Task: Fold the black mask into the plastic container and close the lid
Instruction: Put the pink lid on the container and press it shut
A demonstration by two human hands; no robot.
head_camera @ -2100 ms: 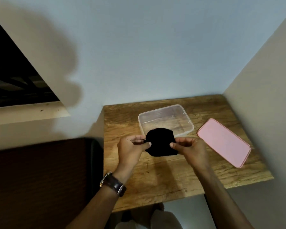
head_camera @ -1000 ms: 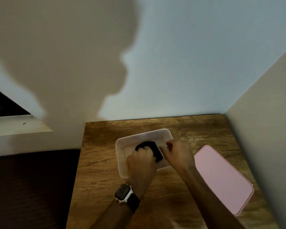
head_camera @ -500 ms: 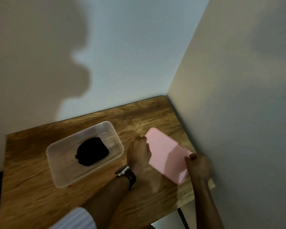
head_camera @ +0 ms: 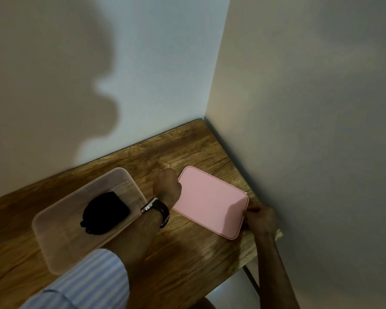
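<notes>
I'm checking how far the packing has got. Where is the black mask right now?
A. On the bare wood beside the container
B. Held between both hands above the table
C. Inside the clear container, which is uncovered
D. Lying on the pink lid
C: the black mask lies folded inside the clear container, while the pink lid sits apart on the table between both hands.
</notes>
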